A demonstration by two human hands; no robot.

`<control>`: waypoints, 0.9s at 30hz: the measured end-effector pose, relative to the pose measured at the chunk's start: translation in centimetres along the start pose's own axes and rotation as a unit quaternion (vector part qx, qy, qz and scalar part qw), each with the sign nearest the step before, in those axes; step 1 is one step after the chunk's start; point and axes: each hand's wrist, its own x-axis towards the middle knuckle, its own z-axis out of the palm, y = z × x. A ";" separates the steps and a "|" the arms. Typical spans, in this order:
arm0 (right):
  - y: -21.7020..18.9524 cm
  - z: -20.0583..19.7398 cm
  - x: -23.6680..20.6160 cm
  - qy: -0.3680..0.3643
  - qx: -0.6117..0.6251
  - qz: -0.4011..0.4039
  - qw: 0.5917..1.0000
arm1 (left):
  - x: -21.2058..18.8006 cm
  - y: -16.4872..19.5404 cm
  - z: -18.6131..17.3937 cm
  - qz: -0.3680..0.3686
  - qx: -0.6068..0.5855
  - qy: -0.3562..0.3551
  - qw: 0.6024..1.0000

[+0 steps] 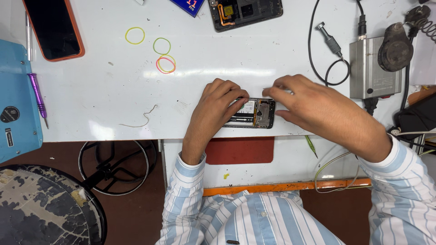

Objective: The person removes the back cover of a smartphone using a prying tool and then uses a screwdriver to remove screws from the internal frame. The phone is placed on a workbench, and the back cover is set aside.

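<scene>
Left hand (213, 111) fingers pinning opened phone (254, 113); right hand (313, 106) fingers gripping its top edge.

white workbench (113, 100), brown floor (136, 213), worn stool (41, 204)

White workbench (109, 100) carries 4 rubber bands (156, 50), opened phone (252, 113), orange-cased phone (53, 28).

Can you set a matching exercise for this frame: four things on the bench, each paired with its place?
Things:
1. opened phone
2. rubber bands
3. purple screwdriver
4. silver box

Places:
A. far right, cables attached
B. on the blue mat at the left edge
C. under both hands at the near edge
D. loose on the white top, upper middle

Pairs: 1-C, 2-D, 3-B, 4-A
</scene>
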 end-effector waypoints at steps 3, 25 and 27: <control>-0.3 0.1 0.1 -0.203 -0.069 0.154 0.964 | -0.1 0.0 -0.1 -0.005 0.000 -0.003 1.000; 0.3 0.5 -0.3 -0.045 -0.042 -0.026 0.998 | -0.1 -0.1 0.2 -0.004 0.004 0.005 1.000; 0.5 0.7 -0.5 0.029 -0.010 -0.093 0.995 | -0.1 -0.1 0.2 -0.001 0.003 0.006 1.000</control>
